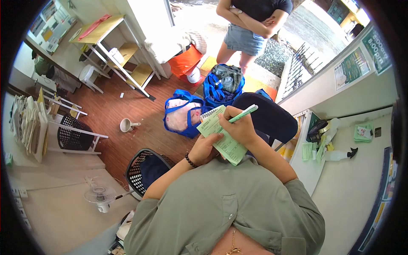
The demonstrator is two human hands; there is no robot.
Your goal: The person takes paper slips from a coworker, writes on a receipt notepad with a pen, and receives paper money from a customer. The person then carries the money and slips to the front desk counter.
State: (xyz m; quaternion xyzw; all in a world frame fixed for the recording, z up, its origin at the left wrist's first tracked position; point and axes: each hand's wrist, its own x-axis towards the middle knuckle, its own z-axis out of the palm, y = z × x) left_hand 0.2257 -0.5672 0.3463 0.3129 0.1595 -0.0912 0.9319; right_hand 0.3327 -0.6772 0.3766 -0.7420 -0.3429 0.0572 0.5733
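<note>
At lower centre, near the chest: left hand point(205, 148), forearm raised from the lower left, beaded bracelet point(191, 160) at the wrist; thumb pressed on the face of a green spiral-topped notepad point(231, 152), other fingers mostly hidden. Notepad: centre of frame, tilted, printed sheet uppermost. Right hand point(241, 127), elbow bent at right, wrist over the notepad's right edge, covering part of the sheet; fingers closed round a pale green pen point(247, 111), its tip hidden.

Left of the arms: dark perforated basket point(137, 169) holding dark cloth; white fan point(100, 194) at lower left.

Right side: spray bottle point(338, 155), lying; green slips point(362, 133) near it.

Just beyond the hands: dark rounded chair part point(276, 117), right of centre. Beside it, two blue bags: one with pale contents point(182, 114), partly behind the notepad; one with dark clothing point(224, 83).

Floor, left of centre: white dipper point(126, 125).

Farther, upper centre: orange bag point(185, 61); standing person point(245, 40), arms folded. Upper left: wood-topped shelf point(102, 28).
</note>
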